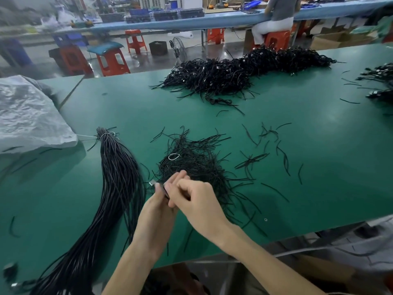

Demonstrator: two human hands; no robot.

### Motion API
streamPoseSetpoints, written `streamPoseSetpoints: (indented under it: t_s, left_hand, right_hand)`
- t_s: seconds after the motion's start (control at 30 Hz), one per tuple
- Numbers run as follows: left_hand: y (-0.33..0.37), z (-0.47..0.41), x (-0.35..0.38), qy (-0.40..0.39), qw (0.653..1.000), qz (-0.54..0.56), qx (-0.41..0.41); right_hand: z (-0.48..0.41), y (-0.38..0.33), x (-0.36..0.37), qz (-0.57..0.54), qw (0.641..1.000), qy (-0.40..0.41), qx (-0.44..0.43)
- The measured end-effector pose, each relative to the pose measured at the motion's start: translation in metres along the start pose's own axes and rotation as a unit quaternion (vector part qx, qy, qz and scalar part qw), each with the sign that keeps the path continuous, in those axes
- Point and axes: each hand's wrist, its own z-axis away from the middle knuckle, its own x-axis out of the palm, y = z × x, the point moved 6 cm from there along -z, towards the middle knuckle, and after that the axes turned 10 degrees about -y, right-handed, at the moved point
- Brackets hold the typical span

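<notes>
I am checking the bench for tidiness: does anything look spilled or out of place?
Yes. Short black ties lie scattered across the table, right of the tie pile; a small ring sits alone near its edge.

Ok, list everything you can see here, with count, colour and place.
table: one, green, under everything
long cable bundle: one, black, tied at its far end, left of the hands
short tie pile: one, black, just beyond the hands; strays scattered right
coiled cable heap: one, black, far side of table
plastic bag: one, white, left edge
stools: several, orange, floor beyond
fan: one, dark, floor
seated person: one, grey top, far bench
small cable: one, black with metal tip, in the hands
left hand: gripping the small cable
right hand: fingers pinching at it
</notes>
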Motion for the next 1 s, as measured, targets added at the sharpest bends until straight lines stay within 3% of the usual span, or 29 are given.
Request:
streamPoseSetpoints:
  t_s: [0.1, 0.33, 0.6, 0.77, 0.9, 1.0]
  left_hand:
    - [0.007, -0.006, -0.004, 0.029, 0.993, 0.111, -0.024]
    - [0.005, 0.003, -0.008, 0.079, 0.99, 0.119, -0.014]
    - [0.007, 0.007, 0.009, 0.013, 1.0, -0.009, -0.021]
    - [0.01, 0.007, 0.012, -0.005, 0.998, -0.045, -0.034]
    - [0.021, 0.011, 0.014, -0.08, 0.982, -0.159, -0.066]
    - [0.029, 0.017, 0.011, -0.114, 0.949, -0.279, -0.089]
  right_hand:
    - [0.012, 0.023, 0.0, 0.005, 1.0, -0.002, 0.025]
    - [0.017, 0.042, -0.004, 0.121, 0.989, -0.068, 0.05]
    - [0.005, 0.04, 0.003, 0.006, 0.979, -0.177, 0.097]
    - [0.004, 0.042, -0.002, -0.01, 0.985, -0.149, 0.084]
    - [0.006, 0.04, -0.008, 0.018, 0.988, -0.148, 0.05]
    - [0.006, 0.039, -0.013, 0.051, 0.987, -0.148, 0.033]
